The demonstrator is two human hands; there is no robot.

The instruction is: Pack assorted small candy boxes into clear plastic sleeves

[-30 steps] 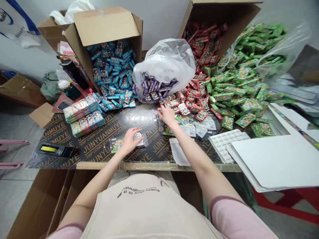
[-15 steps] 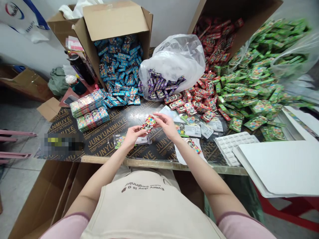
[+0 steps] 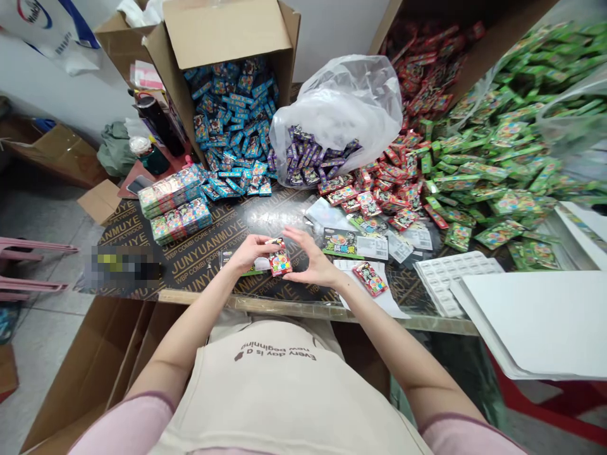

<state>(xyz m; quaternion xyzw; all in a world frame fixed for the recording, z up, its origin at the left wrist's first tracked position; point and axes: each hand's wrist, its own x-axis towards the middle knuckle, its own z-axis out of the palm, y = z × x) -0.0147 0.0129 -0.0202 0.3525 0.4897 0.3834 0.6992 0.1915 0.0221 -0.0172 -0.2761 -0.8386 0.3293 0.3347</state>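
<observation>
Between thumb and fingers, my left hand (image 3: 251,254) grips a small red candy box (image 3: 281,260) with a colourful print. Just right of it is my right hand (image 3: 310,260), its thumb and fingers spread in a C shape with a gap to the box. Under the left hand lies a printed plastic packet (image 3: 260,265), partly covered. Another red box (image 3: 370,279) rests on a white paper sheet (image 3: 389,304) beside my right forearm. Printed header cards (image 3: 353,244) with white labels lie beyond the right hand.
Blue boxes (image 3: 234,136) spill from a carton (image 3: 227,35). Purple boxes (image 3: 313,158) sit in a clear bag (image 3: 351,107). Red boxes (image 3: 393,183) and green boxes (image 3: 502,170) are heaped to the right. Wrapped stacks (image 3: 181,221) stand left; label sheets (image 3: 450,278) and white boards (image 3: 535,322) lie right.
The red box has been turned and tipped toward me, so its broad face shows. My right hand has let go of it and opened, moving slightly down. The view has shifted a little.
</observation>
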